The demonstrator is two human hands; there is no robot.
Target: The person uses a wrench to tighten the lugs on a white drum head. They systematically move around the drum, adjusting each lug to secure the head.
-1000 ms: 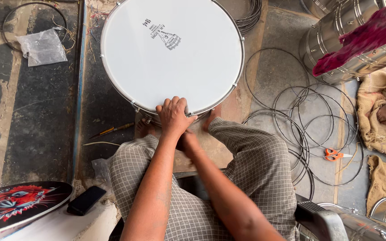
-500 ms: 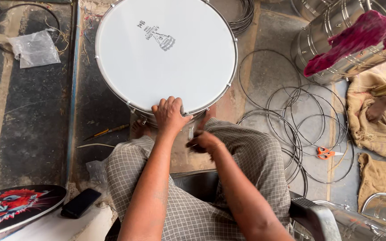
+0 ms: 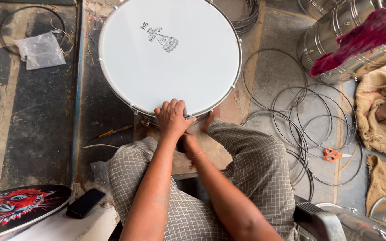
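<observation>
We stood the white drum (image 3: 169,56) on the floor (image 3: 41,134) before our knees. Our left hand (image 3: 171,117) pressed flat on its near rim; our right hand (image 3: 185,143), below, hid its grip. Slipping could tip it.

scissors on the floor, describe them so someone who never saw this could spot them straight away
Start at the big white drum that the left hand rests on, then look to the loose wire hoops on the floor beside it. The scissors lie at the hoops' lower edge, near the burlap sack; their orange handles are the only bright orange there.
</observation>
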